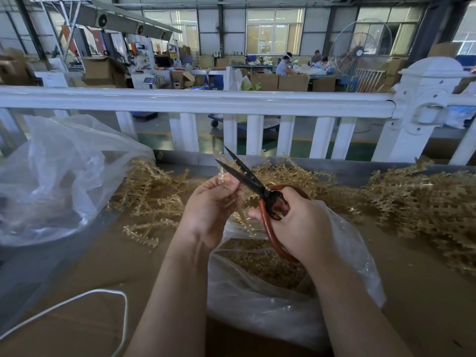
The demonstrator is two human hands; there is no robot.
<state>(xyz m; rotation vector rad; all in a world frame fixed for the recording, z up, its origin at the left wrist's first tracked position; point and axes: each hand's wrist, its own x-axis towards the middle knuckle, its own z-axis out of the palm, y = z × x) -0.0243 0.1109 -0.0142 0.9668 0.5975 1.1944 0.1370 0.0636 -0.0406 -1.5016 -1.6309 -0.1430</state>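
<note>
At the frame's centre, the left hand (211,204) pinches a tan plastic sprig (221,178), its upper end right at the parted blades of scissors (248,179) gripped by the right hand (304,225), above a clear bag (270,313).

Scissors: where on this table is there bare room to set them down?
Bare tabletop lies between the white cord, the big clear bag and the left forearm; another patch sits right of the open bag, below the right sprue heap. The back edge is crowded with tan sprues, and the open bag fills the middle.
</note>
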